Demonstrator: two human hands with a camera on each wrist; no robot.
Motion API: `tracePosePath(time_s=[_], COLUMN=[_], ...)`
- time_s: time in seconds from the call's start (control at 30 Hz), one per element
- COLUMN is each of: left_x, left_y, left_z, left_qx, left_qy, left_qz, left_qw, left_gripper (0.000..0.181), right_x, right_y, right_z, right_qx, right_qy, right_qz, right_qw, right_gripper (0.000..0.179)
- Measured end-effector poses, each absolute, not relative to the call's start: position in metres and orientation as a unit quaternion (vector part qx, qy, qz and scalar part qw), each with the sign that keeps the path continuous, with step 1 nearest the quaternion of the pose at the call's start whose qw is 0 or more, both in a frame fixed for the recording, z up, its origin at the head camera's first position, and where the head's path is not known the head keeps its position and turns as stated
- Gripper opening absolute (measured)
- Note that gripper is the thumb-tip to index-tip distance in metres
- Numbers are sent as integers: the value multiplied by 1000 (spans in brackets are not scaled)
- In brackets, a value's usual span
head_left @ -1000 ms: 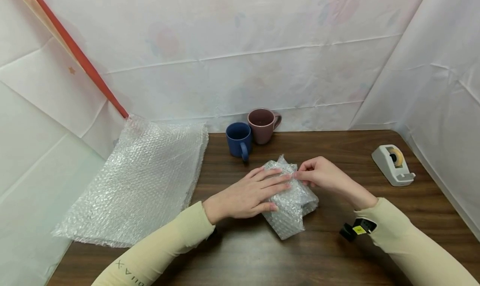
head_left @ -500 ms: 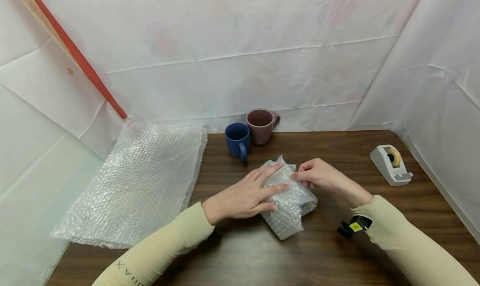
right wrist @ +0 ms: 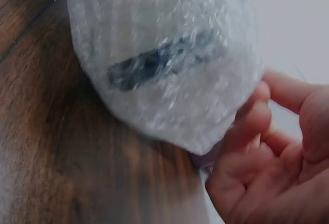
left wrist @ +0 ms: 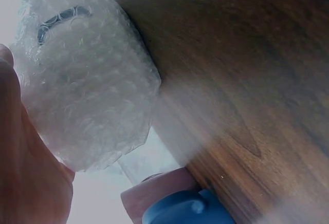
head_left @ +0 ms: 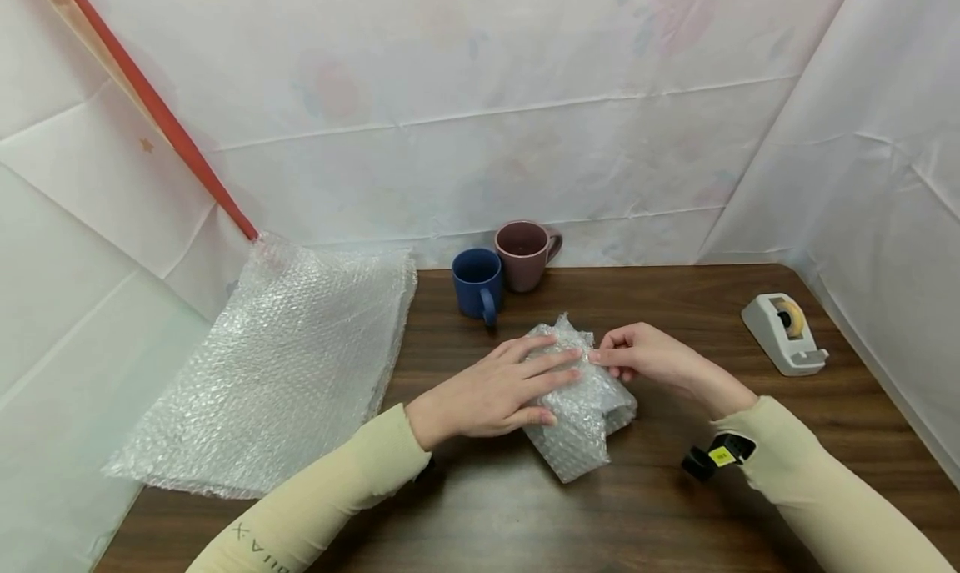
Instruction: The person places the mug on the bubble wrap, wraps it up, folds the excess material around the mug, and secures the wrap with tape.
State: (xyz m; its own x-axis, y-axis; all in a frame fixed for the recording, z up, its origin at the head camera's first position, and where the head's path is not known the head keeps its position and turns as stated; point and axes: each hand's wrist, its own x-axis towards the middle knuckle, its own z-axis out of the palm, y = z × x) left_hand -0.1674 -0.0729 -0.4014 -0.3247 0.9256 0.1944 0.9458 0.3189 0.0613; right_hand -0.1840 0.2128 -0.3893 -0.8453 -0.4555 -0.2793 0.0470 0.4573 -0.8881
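A bundle rolled in bubble wrap (head_left: 573,435) sits on the table in front of me. My left hand (head_left: 491,394) lies on its upper left side with fingers extended and spread. At its right edge my right hand (head_left: 645,358) pinches the wrap between thumb and curled forefinger. Through the wrap a dark curved strip (left wrist: 64,16) shows in the left wrist view, and a dark band (right wrist: 164,59) in the right wrist view; the object inside is otherwise hidden.
Behind the bundle stand a blue mug (head_left: 476,281) and a mauve mug (head_left: 523,256). A large bubble wrap sheet (head_left: 292,364) covers the table's left side. Towards the right edge sits a white tape dispenser (head_left: 783,335). A pale curtain (head_left: 465,123) hangs behind.
My left hand's fingers shifted and spread on the bundle half a second ago, then settled back closer together. The right hand stays at the wrap's right edge, almost unmoved.
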Motion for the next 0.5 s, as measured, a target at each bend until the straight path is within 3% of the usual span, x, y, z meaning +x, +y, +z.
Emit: tracePosePath(time_s=[0.17,0.5], left_x=[-167,-167], left_y=[-72,-72], left_z=[-402,-401], left_qx=[-577,-578], left_qy=[-809,-808], left_qz=[-87,-96], left_qw=[63,66], left_gripper=[62,60], right_x=[-186,-188], right_y=[228,227], right_z=[-399,-410], right_qx=[-153,-181], right_qy=[769,783], right_qz=[-554,-528], right_qw=[279,273], right_gripper=[23,20])
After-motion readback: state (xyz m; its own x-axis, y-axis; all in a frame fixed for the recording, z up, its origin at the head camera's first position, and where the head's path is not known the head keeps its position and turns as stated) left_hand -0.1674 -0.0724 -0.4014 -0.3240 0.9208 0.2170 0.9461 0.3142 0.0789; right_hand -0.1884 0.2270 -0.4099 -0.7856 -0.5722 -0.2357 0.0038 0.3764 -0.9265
